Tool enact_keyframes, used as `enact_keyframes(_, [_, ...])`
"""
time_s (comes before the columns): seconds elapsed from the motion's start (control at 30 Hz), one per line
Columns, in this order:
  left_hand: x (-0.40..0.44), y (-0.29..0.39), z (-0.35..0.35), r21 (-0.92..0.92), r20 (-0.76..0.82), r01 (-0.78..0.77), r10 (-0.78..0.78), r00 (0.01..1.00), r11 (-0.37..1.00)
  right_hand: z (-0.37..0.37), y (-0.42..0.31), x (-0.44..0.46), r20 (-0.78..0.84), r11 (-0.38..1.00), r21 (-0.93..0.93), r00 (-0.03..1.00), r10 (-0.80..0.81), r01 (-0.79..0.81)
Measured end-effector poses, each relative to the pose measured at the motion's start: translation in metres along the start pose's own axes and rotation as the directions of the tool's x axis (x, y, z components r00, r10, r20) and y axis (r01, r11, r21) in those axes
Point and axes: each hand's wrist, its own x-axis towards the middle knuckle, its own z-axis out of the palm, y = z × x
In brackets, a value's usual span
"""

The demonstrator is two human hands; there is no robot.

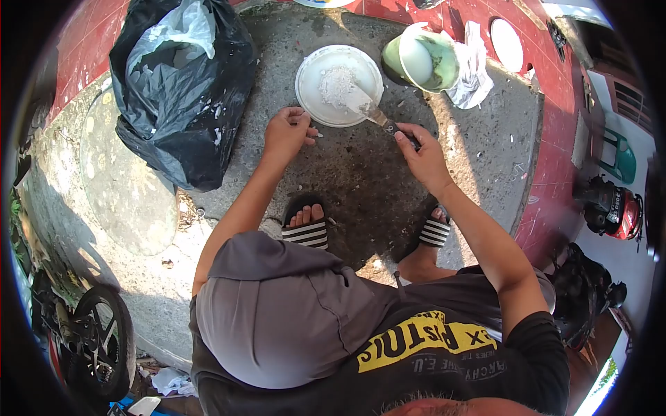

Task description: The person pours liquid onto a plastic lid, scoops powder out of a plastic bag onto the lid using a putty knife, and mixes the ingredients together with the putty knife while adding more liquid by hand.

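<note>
A round white basin or lid (303,93) lies on the concrete, with a heap of white powder (336,84) in its middle. My right hand (424,156) grips the dark handle of a putty knife (390,127). Its blade reaches over the basin's near right rim and into the powder, and white material coats it. At the basin's lower left is my left hand (286,137), its fingers curled together. Whatever those fingers may hold is hidden or too small to make out.
To the left stands a black plastic bag (187,125) with a pale bag inside. A green bucket (444,66) holding a white container (416,59) sits at the right, beside a crumpled white bag (472,73). My sandalled feet (305,225) flank a dark wet patch (361,187).
</note>
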Motion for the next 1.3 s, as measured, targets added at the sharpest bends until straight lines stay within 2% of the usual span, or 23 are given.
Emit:
enact_keyframes(0.03, [0.001, 0.0, -0.001, 0.001, 0.005, 0.004, -0.004, 1.0, 1.0, 0.0, -0.008, 0.001, -0.021, 0.997, -0.044, 0.998, -0.059, 0.058])
enact_keyframes(0.17, [0.006, 0.0, -0.002, -0.028, -0.012, 0.009, -0.01, 1.0, 1.0, 0.003, -0.025, 0.008, -0.03, 0.99, -0.108, 0.996, -0.089, 0.085])
enact_keyframes(0.23, [0.009, 0.0, -0.002, -0.039, -0.029, -0.004, 0.003, 1.0, 0.999, 0.004, -0.028, 0.012, -0.036, 0.928, -0.268, 0.96, -0.279, 0.259])
enact_keyframes(0.33, [0.011, 0.002, -0.004, -0.04, -0.029, -0.004, 0.003, 1.0, 0.999, -0.002, -0.053, 0.012, -0.03, 0.908, -0.363, 0.971, -0.236, 0.209])
enact_keyframes(0.47, [0.012, 0.005, -0.003, -0.02, -0.03, 0.003, -0.003, 1.0, 1.0, -0.007, -0.067, 0.013, -0.007, 0.894, -0.391, 0.97, -0.242, 0.22])
enact_keyframes(0.53, [0.016, 0.001, -0.004, -0.019, -0.031, 0.007, -0.008, 1.0, 1.0, -0.006, -0.065, 0.016, 0.028, 0.857, -0.427, 0.952, -0.305, 0.287])
enact_keyframes(0.63, [0.013, 0.006, -0.003, 0.0, -0.035, 0.009, -0.009, 0.999, 1.0, -0.004, -0.066, 0.021, -0.006, 0.893, -0.385, 0.967, -0.253, 0.232])
enact_keyframes(0.73, [0.017, 0.002, -0.004, -0.005, -0.041, -0.004, 0.004, 0.999, 1.0, 0.002, -0.063, 0.024, -0.016, 0.872, -0.391, 0.945, -0.326, 0.294])
enact_keyframes(0.87, [0.021, -0.003, -0.003, -0.034, -0.049, -0.008, 0.007, 0.999, 0.999, 0.004, -0.068, 0.022, 0.022, 0.874, -0.399, 0.956, -0.293, 0.277])
enact_keyframes(0.93, [0.019, -0.001, -0.003, -0.024, -0.078, -0.003, 0.001, 0.997, 1.0, -0.001, -0.077, 0.021, 0.047, 0.894, -0.409, 0.982, -0.181, 0.184])
enact_keyframes(0.97, [0.02, -0.002, -0.003, -0.023, -0.076, -0.002, 0.0, 0.997, 1.0, -0.001, -0.076, 0.022, 0.046, 0.894, -0.409, 0.983, -0.18, 0.183])
enact_keyframes(1.03, [0.022, -0.006, -0.003, -0.053, -0.073, -0.014, 0.01, 0.997, 0.998, -0.002, -0.074, 0.029, -0.008, 0.884, -0.387, 0.957, -0.289, 0.264])
enact_keyframes(1.13, [0.023, -0.006, -0.003, -0.057, -0.071, -0.021, 0.017, 0.997, 0.998, 0.005, -0.07, 0.034, 0.028, 0.872, -0.388, 0.95, -0.31, 0.297])
enact_keyframes(1.3, [0.022, -0.006, -0.003, -0.058, -0.089, -0.007, 0.001, 0.996, 0.998, -0.001, -0.08, 0.034, 0.014, 0.889, -0.392, 0.968, -0.252, 0.237])
